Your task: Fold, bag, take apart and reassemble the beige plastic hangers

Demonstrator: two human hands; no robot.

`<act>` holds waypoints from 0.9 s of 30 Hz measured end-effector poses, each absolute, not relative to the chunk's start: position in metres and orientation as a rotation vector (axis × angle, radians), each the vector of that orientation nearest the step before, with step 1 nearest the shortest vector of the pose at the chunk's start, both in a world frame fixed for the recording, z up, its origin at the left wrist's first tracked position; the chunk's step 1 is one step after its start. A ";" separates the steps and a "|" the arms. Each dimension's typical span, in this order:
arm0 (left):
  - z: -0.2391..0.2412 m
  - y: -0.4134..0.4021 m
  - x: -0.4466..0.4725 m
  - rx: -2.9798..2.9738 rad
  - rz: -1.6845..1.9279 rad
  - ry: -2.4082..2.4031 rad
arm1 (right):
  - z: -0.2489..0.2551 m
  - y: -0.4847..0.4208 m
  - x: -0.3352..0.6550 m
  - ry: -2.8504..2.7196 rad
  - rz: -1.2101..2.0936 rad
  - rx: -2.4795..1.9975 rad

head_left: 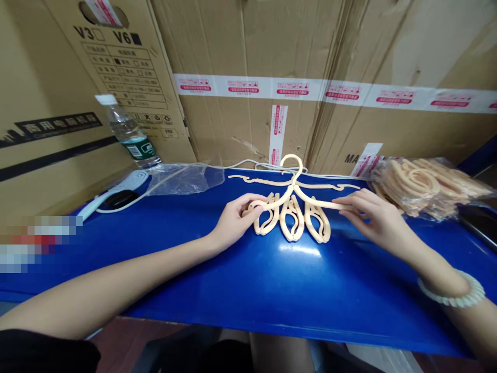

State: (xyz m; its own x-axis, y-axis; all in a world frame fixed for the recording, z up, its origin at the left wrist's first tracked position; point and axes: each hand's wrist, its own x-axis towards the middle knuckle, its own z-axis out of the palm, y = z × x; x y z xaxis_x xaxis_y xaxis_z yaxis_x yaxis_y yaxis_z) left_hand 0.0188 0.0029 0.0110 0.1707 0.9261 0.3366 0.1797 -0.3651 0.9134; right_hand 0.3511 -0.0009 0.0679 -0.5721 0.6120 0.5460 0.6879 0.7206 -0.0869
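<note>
A cream plastic hanger [294, 199] lies on the blue table [272, 280], its hook pointing away from me. Three looped clip pieces [292, 223] hang below its bar. My left hand [235, 220] pinches the hanger's left arm with curled fingers. My right hand [375, 217] grips the hanger's right arm, fingers folded over it. A bead bracelet [454, 295] circles my right wrist.
A clear bag of more cream hangers [423, 186] rests at the right. An empty clear bag [186, 178], a water bottle [130, 132], a white power strip [128, 184] and a dark object [120, 198] are at the back left. Cardboard boxes [272, 77] wall off the rear.
</note>
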 end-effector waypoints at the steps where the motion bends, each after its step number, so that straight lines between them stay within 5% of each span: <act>1: 0.011 0.003 0.019 1.702 1.261 1.077 | 0.068 0.000 0.351 -2.387 -0.243 -0.943; 14: 0.007 0.007 0.019 1.544 1.309 1.009 | 0.062 -0.017 0.346 -2.384 -1.118 -1.166; 27: 0.007 0.007 0.019 1.504 1.313 0.950 | 0.060 -0.018 0.341 -2.371 -1.009 -1.208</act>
State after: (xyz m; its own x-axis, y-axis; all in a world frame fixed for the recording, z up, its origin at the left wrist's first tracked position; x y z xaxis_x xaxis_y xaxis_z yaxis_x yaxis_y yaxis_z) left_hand 0.0195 0.0066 0.0072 0.1419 0.9431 0.3006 -0.0094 -0.3024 0.9531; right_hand 0.3412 -0.0181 0.0604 -0.6041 0.5883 0.5376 0.7952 0.4015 0.4543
